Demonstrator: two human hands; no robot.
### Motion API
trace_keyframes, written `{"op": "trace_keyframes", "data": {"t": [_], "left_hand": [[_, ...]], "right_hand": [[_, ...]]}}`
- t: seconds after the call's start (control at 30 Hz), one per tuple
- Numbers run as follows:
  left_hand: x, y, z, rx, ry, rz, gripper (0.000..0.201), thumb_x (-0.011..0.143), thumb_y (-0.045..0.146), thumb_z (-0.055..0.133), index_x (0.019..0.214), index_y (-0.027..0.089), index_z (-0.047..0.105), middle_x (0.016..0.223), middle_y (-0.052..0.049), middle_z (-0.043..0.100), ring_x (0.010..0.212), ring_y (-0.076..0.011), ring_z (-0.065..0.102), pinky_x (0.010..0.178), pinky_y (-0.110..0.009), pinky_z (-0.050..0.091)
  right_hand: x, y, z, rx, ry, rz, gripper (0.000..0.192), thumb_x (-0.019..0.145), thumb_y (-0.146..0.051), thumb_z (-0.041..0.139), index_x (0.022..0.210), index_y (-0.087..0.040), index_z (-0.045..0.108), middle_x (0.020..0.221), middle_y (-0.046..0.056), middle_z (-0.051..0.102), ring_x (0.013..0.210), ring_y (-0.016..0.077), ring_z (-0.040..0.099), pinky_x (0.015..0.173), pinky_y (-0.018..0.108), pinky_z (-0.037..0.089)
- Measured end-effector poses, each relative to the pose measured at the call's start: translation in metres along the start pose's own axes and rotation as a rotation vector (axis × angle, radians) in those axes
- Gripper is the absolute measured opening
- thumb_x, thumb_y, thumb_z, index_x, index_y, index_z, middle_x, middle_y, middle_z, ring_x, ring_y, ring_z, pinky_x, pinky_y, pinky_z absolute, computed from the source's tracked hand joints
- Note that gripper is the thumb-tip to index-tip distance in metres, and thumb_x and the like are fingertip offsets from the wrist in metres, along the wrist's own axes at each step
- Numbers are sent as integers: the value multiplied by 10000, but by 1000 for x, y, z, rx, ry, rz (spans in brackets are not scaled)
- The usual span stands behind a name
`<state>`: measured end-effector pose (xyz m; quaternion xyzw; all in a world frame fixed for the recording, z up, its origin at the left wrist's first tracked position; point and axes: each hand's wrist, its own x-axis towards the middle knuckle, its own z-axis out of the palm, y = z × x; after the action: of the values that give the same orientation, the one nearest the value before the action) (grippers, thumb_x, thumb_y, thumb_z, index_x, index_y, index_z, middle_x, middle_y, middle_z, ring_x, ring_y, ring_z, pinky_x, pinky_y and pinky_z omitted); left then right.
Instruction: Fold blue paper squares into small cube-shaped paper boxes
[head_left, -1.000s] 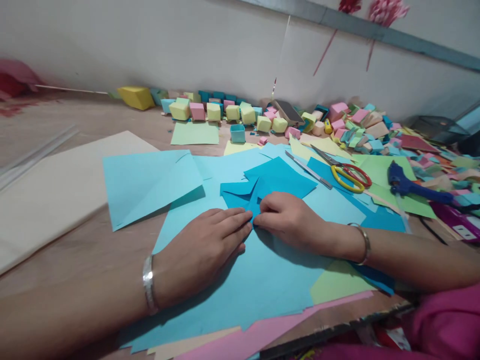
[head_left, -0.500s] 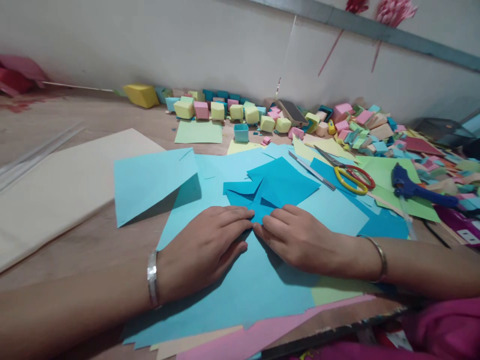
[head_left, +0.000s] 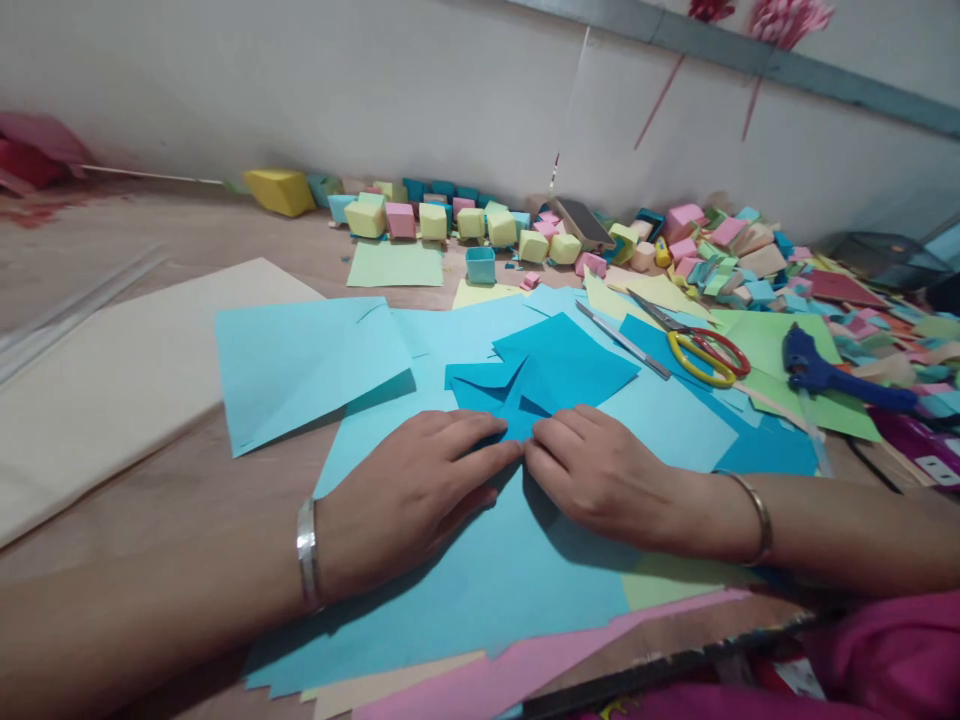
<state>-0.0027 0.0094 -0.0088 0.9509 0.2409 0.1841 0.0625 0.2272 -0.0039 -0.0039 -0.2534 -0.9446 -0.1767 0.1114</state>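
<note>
A dark blue sheet of paper [head_left: 570, 360] with folded flaps lies in front of me, its near edge under both hands. My left hand [head_left: 420, 480] rests on its near left part, fingers stretched out and index fingertip at the edge. My right hand [head_left: 592, 465] has its fingers curled and pressed together on the near right edge, touching the left fingertip. The fingers hide the edge itself. Beneath is a stack of light blue sheets [head_left: 465, 580]. To the left, a creased light blue sheet [head_left: 307, 360] stands partly raised off the table.
Scissors [head_left: 705, 355] and a silver pen-like tool [head_left: 622, 340] lie behind my right hand. A blue glue gun [head_left: 840, 375] is farther right. Small paper boxes [head_left: 435, 222] line the wall, with a heap of coloured pieces [head_left: 750, 260] at right. A cream board [head_left: 150, 370] lies left.
My left index fingertip has slid a little to the right along the paper's near edge. My right hand has shifted slightly right. The raised light blue sheet has tipped a little.
</note>
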Motion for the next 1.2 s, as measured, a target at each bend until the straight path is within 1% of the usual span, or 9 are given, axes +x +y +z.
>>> {"op": "trace_keyframes", "data": {"t": [0.13, 0.3, 0.43, 0.53, 0.6, 0.7, 0.83, 1.0, 1.2], "left_hand": [[1, -1, 0, 81, -47, 29, 302, 941, 246, 503, 1229, 205, 582, 1235, -121, 609, 1095, -281, 589, 869, -460, 510], [0, -2, 2, 133, 21, 81, 253, 949, 253, 499, 1119, 148, 655, 1237, -146, 641, 1069, -287, 632, 844, -457, 544], [-1, 1, -2, 92, 64, 61, 232, 944, 224, 500, 1066, 141, 679, 1202, -138, 669, 1122, -285, 623, 875, -450, 550], [-1, 4, -5, 33, 126, 33, 177, 921, 184, 526, 932, 154, 700, 1181, -119, 672, 1164, -281, 594, 913, -442, 536], [-2, 5, -7, 10, 129, 16, 170, 916, 175, 528, 864, 156, 689, 1147, -109, 677, 1099, -261, 618, 885, -422, 542], [-1, 4, -7, -8, 94, 19, 192, 939, 188, 494, 850, 145, 658, 1045, -99, 693, 964, -221, 642, 809, -380, 551], [3, 4, -7, -2, 76, 30, 214, 956, 188, 463, 841, 149, 640, 980, -88, 694, 918, -201, 632, 794, -357, 533], [5, 4, -8, -24, 58, 19, 272, 981, 188, 386, 883, 160, 639, 905, -74, 690, 871, -187, 615, 777, -336, 504], [0, 1, -5, -18, 39, -37, 172, 941, 253, 505, 1003, 148, 626, 997, -98, 659, 882, -208, 603, 769, -350, 506]], "right_hand": [[-1, -3, -3, -34, -15, 53, 221, 869, -78, 458, 728, -157, 609, 680, 70, 543, 632, 188, 358, 573, 344, 180], [-1, -3, -8, -76, -24, 74, 219, 807, -53, 485, 648, -163, 587, 621, 75, 526, 591, 186, 326, 559, 340, 140], [-1, -2, -7, -57, -20, 56, 233, 805, -42, 477, 634, -160, 583, 616, 71, 517, 589, 175, 308, 558, 338, 131], [-1, -2, -6, -33, -11, 60, 239, 821, -48, 477, 633, -157, 579, 623, 69, 515, 596, 169, 299, 559, 336, 137], [-1, -2, -8, -32, -19, 69, 230, 821, -46, 480, 648, -160, 581, 635, 69, 520, 600, 173, 300, 559, 337, 138], [0, 0, -11, -78, -29, 125, 221, 813, -28, 479, 677, -170, 581, 644, 64, 517, 609, 183, 310, 562, 342, 139], [-2, 1, -11, -175, -4, 194, 218, 834, -25, 460, 724, -164, 586, 651, 62, 516, 617, 183, 335, 567, 347, 151], [-7, 2, -3, -139, -51, 37, 213, 835, -30, 475, 695, -157, 572, 639, 58, 522, 595, 165, 349, 553, 347, 155], [-6, 5, -2, -188, -13, -13, 223, 847, -40, 472, 687, -149, 583, 608, 55, 522, 575, 160, 361, 541, 345, 148]]}}
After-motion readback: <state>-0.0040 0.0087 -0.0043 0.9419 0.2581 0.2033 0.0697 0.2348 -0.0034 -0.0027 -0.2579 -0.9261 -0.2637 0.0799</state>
